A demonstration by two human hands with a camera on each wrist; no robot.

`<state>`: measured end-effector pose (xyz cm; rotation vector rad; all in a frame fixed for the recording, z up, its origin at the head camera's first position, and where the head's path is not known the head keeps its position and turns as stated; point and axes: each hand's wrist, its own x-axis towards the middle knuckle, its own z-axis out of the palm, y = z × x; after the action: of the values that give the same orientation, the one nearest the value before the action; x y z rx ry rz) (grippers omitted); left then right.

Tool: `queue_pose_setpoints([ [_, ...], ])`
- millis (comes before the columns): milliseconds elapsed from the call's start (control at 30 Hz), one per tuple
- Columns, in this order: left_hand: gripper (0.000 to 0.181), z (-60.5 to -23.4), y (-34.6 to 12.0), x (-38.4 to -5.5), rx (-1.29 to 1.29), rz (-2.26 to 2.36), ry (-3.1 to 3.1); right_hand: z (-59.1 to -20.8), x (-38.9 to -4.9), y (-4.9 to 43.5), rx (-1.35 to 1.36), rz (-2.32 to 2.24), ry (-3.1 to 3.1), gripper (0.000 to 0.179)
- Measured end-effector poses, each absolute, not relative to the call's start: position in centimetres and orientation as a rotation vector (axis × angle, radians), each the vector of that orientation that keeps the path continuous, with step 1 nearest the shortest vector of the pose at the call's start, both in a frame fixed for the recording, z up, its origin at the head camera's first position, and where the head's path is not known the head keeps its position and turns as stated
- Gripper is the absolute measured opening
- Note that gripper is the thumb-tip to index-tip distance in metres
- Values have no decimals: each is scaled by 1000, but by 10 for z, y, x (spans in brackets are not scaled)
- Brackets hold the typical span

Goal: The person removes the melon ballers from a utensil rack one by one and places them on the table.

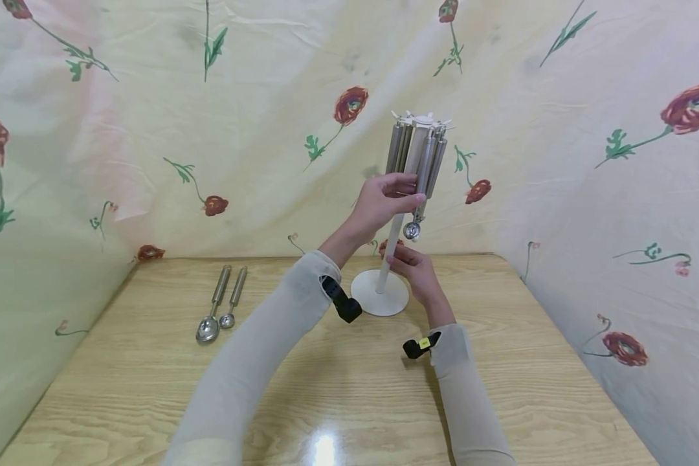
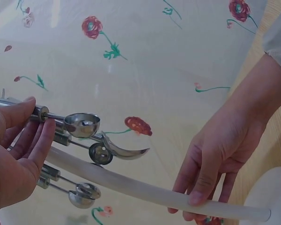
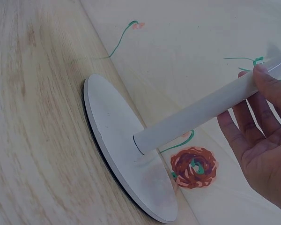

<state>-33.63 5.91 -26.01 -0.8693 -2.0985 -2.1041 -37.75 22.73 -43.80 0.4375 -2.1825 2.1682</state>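
A white stand with a round base (image 1: 366, 299) and an upright pole (image 1: 393, 234) bears several metal utensils on its hooked top (image 1: 422, 119). My left hand (image 1: 381, 204) is up among the hanging handles. In the left wrist view, its thumb and fingers pinch the handle of a small round-bowled metal scoop (image 2: 82, 125). Other scoops (image 2: 82, 199) and a curved-tipped utensil (image 2: 126, 152) hang close by. Lower down, my right hand (image 1: 415, 277) grips the pole between thumb and fingers, a little above the base. The scoop handle's upper end is out of the left wrist view.
On the wooden table (image 1: 338, 382), left of the stand, lie a large metal scoop (image 1: 208, 329) and a smaller one (image 1: 227, 320), side by side. Behind the table hangs a flower-printed cloth (image 1: 256, 129), close to the stand.
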Motion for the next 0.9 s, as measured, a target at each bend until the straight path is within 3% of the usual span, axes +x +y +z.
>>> queue_pose_setpoints([
  [700,44,-247,56,-325,-931,-2090,-2063,-440,-378,229,469,2182,-2151,35],
  [900,43,-254,39,-323,-874,-2087,-2121,-439,-377,228,467,2203,-2133,43],
])
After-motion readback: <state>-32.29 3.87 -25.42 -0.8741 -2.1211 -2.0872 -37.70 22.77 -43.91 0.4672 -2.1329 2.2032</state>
